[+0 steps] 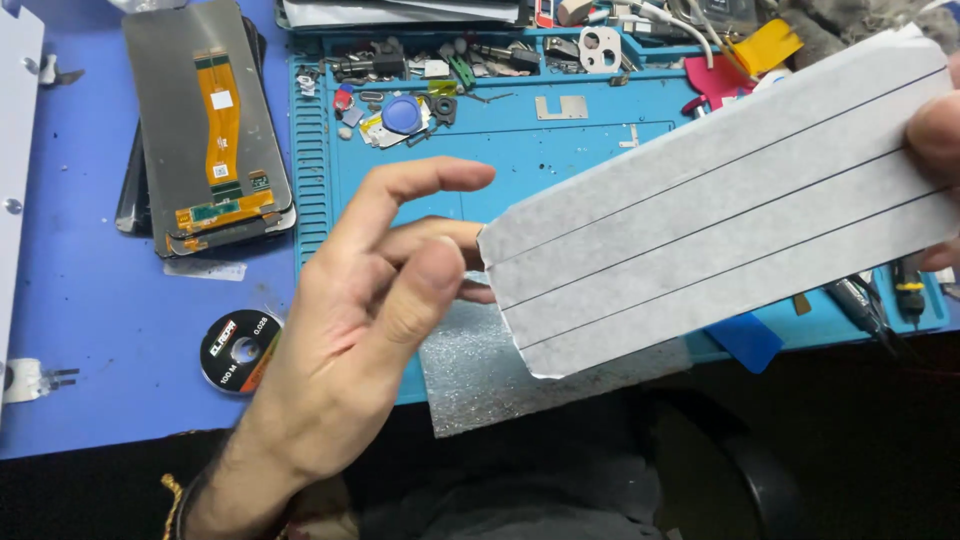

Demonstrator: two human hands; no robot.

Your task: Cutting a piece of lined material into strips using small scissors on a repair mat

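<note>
A white sheet [730,210] divided by thin dark lines into several long strips is held up over the blue work mat [520,160]. My right hand [940,140] grips its far right end, mostly out of frame. My left hand [370,310] is at the sheet's left end, thumb and fingertips pinching at the corner of one strip. Under the sheet lies a grey glittery foam pad [480,370] at the mat's front edge.
A stack of phone screens [205,120] with orange flex cables lies face down at left on the blue table. A black wire spool [240,350] sits near my wrist. Small parts, a blue round piece [402,113] and tools fill the mat's back tray. Tweezers [860,300] lie at right.
</note>
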